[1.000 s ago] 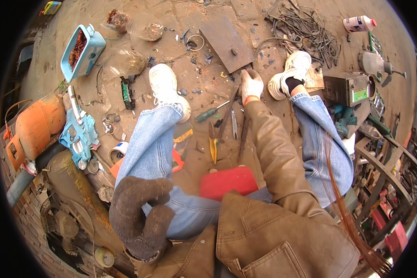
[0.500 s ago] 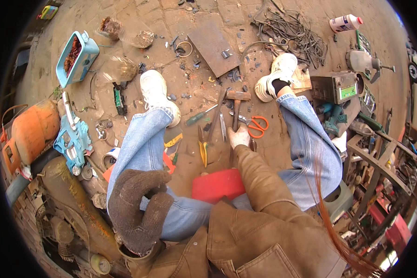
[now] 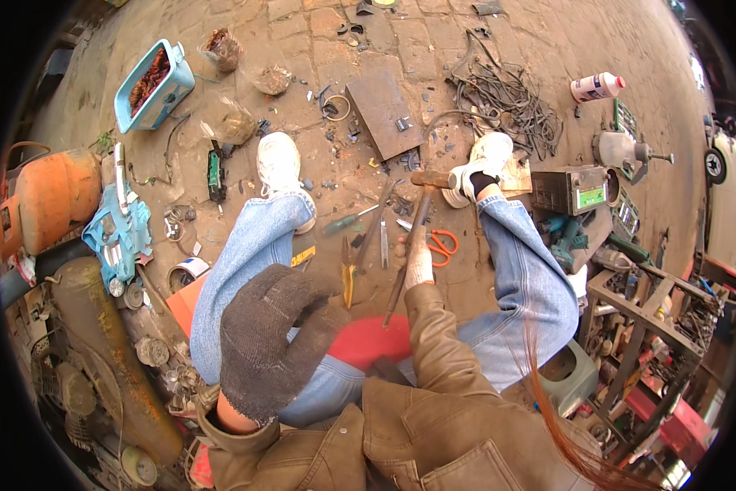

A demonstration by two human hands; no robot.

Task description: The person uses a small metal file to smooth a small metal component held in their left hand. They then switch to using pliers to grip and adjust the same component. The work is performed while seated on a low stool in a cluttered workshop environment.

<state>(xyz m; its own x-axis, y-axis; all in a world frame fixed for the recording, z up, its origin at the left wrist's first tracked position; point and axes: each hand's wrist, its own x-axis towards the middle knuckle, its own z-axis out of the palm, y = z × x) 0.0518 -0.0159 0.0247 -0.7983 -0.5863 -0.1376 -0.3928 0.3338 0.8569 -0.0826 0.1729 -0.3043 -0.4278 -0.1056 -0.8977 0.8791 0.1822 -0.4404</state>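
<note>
My right hand, pale-gloved or dusty, is wrapped around the wooden handle of a hammer. Its head points away from me near my right shoe, and the handle end tilts down towards a red object between my thighs. My left hand wears a dark knitted glove. It hovers over my left thigh, fingers stretched out and slightly blurred towards the red object, with nothing seen in it. Beside the hammer lie orange-handled scissors, yellow-handled pliers, a green screwdriver and a thin pointed tool.
Past my shoes lies a flat metal plate, with tangled cables to its right. A blue tub and an orange gas cylinder stand left. At right are a car battery, a green drill and a metal frame.
The hammer has been lifted and tilted, its head shifting right and its handle end swinging left. My left hand has turned and stretched towards the red object. The view has shifted slightly.
</note>
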